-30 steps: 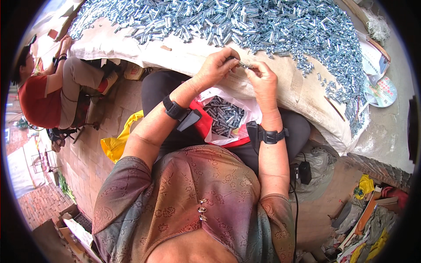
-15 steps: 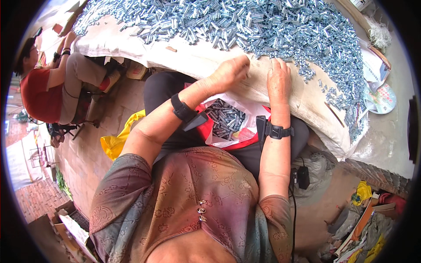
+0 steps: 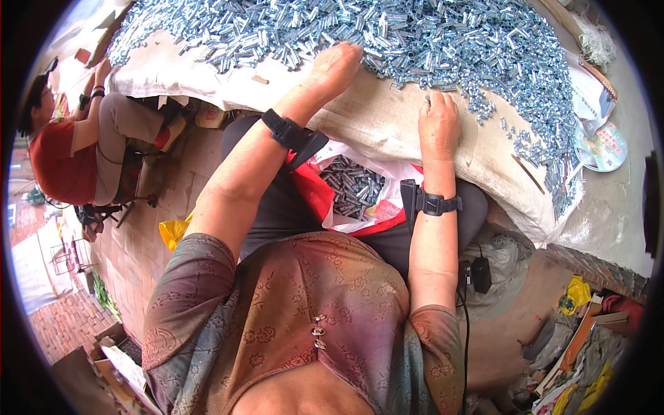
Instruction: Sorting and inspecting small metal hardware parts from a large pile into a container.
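Note:
A wide heap of small shiny metal tubes (image 3: 297, 31) and tinier metal pieces (image 3: 477, 104) covers a cloth-topped work surface (image 3: 373, 111). At the heap's near edge is my left hand (image 3: 335, 70), its fingers bent inward and their tips hidden. My right hand (image 3: 440, 128) rests on the cloth just short of the small pieces, fingers curled together; a small metal glint shows at the fingertips, too tiny to name. On my lap lies an open red bag with a white lining (image 3: 392, 197), holding many darker metal tubes (image 3: 349, 190).
At the left a person in a red shirt (image 3: 61, 166) sits at the same surface. A round fan-like sheet (image 3: 600, 149) and papers lie at the right edge. Yellow cloth (image 3: 173, 234) is beside my left leg; a cable with a black box (image 3: 478, 275) hangs by my right.
My left hand has moved forward and left, from above the cloth to the edge of the heap. My right hand stays in nearly the same place, its fingers more curled.

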{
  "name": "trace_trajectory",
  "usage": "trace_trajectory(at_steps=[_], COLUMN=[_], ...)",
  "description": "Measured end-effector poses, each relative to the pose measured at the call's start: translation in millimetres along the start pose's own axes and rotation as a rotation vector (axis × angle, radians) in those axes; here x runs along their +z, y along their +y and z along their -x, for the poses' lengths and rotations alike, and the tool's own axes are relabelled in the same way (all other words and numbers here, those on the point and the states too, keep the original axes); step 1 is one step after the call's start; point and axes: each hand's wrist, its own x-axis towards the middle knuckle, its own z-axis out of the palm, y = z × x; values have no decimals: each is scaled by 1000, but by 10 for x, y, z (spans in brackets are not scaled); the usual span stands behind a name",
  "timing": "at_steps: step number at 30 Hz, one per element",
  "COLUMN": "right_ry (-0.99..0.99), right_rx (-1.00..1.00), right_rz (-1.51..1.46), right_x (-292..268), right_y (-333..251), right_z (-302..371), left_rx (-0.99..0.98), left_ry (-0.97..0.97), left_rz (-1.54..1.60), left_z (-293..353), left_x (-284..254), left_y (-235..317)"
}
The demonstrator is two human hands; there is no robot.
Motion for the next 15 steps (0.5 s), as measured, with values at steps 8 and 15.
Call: trace_trajectory(at_steps=[8,15], right_ry=[65,-53], right_rx=[-64,188], right_rz=[82,-629], right_x=[-49,-28], right_y=[5,-154], right_z=[63,164], left_rx=[48,106], left_ry=[-18,-136], left_rz=[77,93], left_z=[105,397], left_x=[-105,-134], left_y=[249,304])
